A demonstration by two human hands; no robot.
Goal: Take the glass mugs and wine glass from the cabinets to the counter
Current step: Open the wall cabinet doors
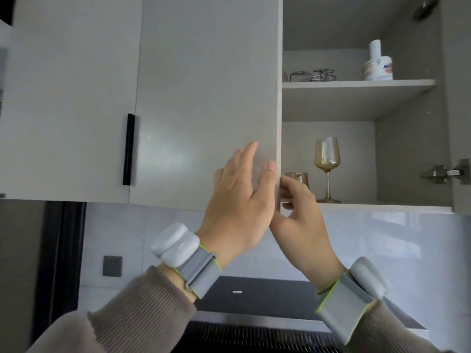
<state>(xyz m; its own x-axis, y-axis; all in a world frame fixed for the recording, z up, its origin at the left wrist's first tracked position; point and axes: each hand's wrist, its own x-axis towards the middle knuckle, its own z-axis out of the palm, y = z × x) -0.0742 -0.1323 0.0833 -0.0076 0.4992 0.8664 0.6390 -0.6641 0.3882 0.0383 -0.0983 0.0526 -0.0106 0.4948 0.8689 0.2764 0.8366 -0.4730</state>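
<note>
An amber wine glass (327, 159) stands upright on the bottom shelf (382, 207) of the open right cabinet. Just left of it, at the shelf's left end, is a tinted glass mug (298, 177); only its rim and upper wall show. My right hand (297, 207) covers the mug's lower part, fingers and thumb curled round it. My left hand (242, 197) lies flat with fingers apart against the right edge of the neighbouring grey cabinet door (204, 98), holding nothing.
The upper shelf holds a black wire rack (314, 75) and a white container (378, 64). The open door's hinge (444, 172) juts in at the right. A black handle (128, 149) marks the closed door's left edge. A dark range hood (254, 296) lies below.
</note>
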